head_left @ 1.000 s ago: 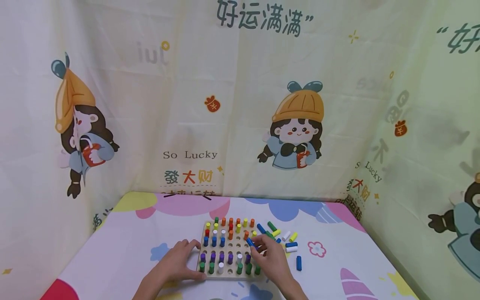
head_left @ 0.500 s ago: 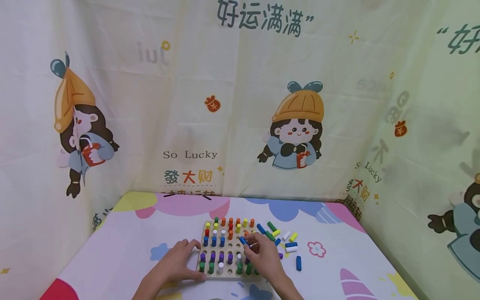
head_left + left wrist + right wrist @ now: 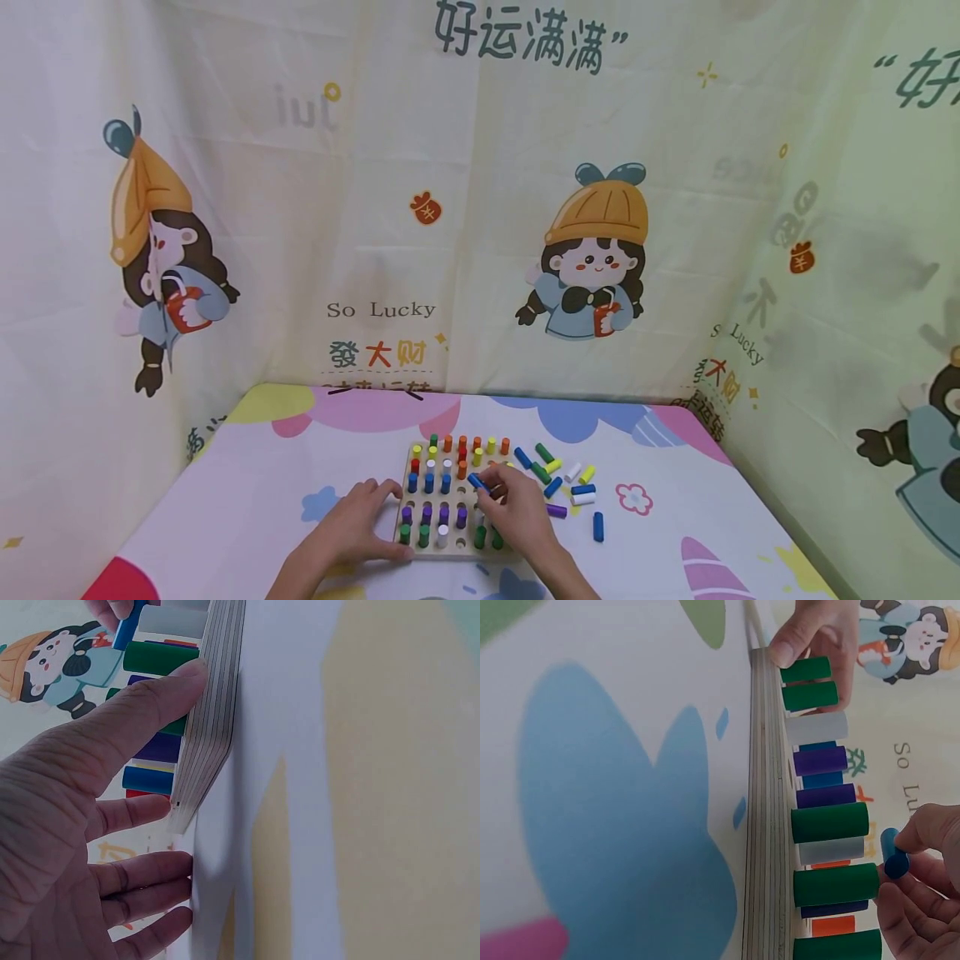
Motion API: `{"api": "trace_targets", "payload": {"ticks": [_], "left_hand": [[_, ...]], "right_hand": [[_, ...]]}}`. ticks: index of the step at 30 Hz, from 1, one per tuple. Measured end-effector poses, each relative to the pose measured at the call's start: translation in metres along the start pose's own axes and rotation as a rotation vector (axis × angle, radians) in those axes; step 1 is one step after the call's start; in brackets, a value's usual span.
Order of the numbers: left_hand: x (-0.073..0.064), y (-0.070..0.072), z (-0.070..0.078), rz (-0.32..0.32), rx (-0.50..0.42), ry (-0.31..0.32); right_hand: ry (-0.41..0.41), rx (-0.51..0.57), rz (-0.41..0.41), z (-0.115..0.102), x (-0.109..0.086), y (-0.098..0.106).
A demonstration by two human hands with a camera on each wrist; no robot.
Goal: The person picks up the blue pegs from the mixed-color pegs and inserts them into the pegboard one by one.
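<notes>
A wooden pegboard [image 3: 450, 553] carries several upright coloured pegs in rows, with some bare holes among them. My right hand [image 3: 521, 508] pinches a blue peg [image 3: 476, 482] between thumb and fingers, tilted above the middle of the board. In the right wrist view, that blue peg [image 3: 894, 855] is off the board, beyond the green pegs [image 3: 836, 885]. My left hand [image 3: 360, 525] rests at the board's left front corner. Its thumb lies on the front edge, its index finger touches the left side, and the other fingers stretch out straight. The right hand hides part of the board's right side.
Right of the board lie several loose pegs in blue, green, yellow and white. A purple peg [image 3: 557, 511] is near the right hand, and a blue peg [image 3: 597, 527] lies apart. A printed cloth covers the table [image 3: 247, 500]; curtains [image 3: 480, 250] hang behind and beside it.
My right hand has moved left over the board with the blue peg, uncovering the loose purple peg on the right. The left hand has stayed at the corner.
</notes>
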State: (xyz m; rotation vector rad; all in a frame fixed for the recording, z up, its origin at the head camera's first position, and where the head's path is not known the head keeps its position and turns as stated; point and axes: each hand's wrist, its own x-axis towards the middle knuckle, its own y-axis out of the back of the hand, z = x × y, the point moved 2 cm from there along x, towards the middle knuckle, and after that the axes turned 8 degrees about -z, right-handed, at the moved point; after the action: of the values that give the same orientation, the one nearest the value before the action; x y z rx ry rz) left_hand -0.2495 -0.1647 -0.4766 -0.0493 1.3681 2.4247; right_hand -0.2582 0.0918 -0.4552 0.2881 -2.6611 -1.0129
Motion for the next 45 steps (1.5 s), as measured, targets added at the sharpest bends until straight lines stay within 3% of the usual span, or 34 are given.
{"api": "trace_targets", "payload": {"ticks": [45], "left_hand": [[-0.002, 0.001, 0.0, 0.004, -0.001, -0.004]], "right_hand": [[0.002, -0.09, -0.058, 0.0, 0.03, -0.014]]}}
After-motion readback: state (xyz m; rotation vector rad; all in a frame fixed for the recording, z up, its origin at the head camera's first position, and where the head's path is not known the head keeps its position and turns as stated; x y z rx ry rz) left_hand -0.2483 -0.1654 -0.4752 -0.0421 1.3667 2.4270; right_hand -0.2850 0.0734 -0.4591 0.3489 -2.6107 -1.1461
